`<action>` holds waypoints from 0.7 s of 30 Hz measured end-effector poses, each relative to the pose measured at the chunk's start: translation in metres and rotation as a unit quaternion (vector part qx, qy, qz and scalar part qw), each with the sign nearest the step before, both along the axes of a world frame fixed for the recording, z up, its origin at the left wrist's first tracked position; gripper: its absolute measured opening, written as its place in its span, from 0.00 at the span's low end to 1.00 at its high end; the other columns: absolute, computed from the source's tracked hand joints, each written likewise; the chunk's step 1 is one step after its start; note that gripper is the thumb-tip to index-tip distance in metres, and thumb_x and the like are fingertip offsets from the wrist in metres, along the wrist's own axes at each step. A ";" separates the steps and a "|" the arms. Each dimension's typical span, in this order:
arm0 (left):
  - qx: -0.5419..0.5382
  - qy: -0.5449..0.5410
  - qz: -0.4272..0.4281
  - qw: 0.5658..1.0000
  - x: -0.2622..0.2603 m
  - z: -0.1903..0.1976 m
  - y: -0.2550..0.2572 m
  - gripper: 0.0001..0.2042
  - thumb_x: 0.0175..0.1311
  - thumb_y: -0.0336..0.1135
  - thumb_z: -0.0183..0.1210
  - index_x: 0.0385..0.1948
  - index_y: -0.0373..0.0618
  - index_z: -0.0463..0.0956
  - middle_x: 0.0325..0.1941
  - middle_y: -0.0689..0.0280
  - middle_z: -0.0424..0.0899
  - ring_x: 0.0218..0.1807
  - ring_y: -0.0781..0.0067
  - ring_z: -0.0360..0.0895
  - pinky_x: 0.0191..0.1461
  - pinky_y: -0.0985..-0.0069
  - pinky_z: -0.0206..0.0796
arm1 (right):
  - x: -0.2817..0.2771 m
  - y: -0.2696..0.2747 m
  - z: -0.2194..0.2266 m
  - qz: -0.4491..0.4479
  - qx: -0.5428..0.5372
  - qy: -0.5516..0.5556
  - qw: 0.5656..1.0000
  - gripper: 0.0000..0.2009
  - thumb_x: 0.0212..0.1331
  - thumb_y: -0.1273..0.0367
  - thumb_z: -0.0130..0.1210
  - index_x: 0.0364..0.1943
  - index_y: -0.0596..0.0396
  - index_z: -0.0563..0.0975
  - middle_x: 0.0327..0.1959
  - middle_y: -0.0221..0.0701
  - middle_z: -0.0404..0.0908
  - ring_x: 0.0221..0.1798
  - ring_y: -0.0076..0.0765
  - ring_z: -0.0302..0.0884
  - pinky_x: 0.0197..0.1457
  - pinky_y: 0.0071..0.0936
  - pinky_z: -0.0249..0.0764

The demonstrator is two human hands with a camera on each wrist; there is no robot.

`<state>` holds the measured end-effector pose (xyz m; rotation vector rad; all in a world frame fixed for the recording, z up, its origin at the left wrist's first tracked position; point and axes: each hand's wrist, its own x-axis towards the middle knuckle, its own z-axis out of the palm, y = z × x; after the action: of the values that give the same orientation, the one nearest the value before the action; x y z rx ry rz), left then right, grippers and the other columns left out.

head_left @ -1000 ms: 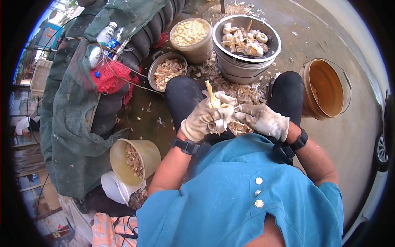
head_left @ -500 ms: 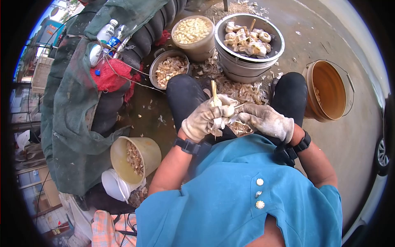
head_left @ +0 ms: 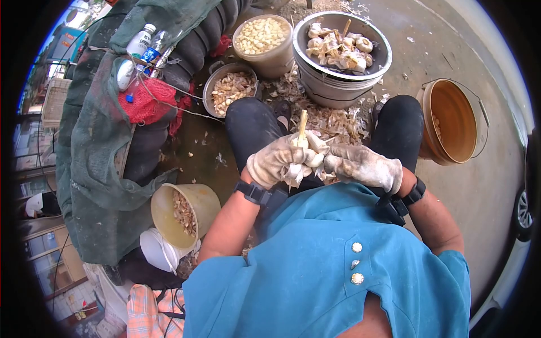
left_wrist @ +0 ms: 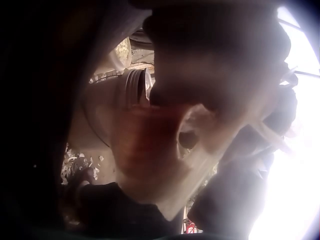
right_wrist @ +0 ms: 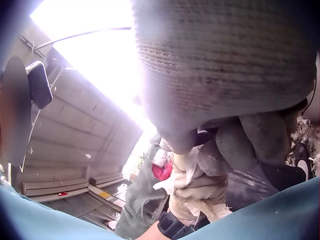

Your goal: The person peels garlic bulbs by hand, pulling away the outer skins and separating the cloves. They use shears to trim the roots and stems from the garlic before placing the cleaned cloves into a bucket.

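Between the knees, the gloved left hand (head_left: 273, 163) grips a garlic bulb (head_left: 313, 160) with its stem (head_left: 303, 121) pointing up and loose skin hanging below. The gloved right hand (head_left: 365, 167) meets the bulb from the other side, its curled fingertips pinching at the cloves or skin. In the right wrist view the right hand (right_wrist: 225, 65) is close above the left hand (right_wrist: 200, 192), with pale garlic (right_wrist: 184, 162) between them. The left wrist view is dark and blurred; a stem (left_wrist: 270, 136) sticks out near the fingers.
Ahead stand a bucket topped by a basin (head_left: 382, 67) of garlic bulbs, a tub (head_left: 287, 56) of peeled cloves and a pot (head_left: 209, 90) of cloves. An orange-brown bucket (head_left: 459, 121) is at right, a yellowish bucket (head_left: 208, 209) at left. Skins (head_left: 338, 121) litter the ground.
The right hand's fingers have moved in closer against the bulb, and more white clove surface shows. The stem has shifted slightly right. The left hand keeps its grip.
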<state>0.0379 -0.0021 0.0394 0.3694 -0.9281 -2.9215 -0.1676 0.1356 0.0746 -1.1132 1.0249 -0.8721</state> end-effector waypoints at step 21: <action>-0.043 0.005 0.041 0.998 -0.008 -0.019 0.001 0.29 0.62 0.49 0.63 0.57 0.36 0.68 0.48 0.60 0.80 0.45 0.73 0.77 0.46 0.78 0.71 | -0.001 -0.008 0.001 -0.032 0.125 -0.028 0.991 0.23 0.70 0.46 0.44 0.44 0.52 0.76 0.23 0.17 0.66 0.23 0.13 0.54 0.25 0.16 0.51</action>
<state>0.0295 -0.0015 0.0202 0.3772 -1.0074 -2.7972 -0.1686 0.1274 0.0759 -0.8434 1.0948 -0.7962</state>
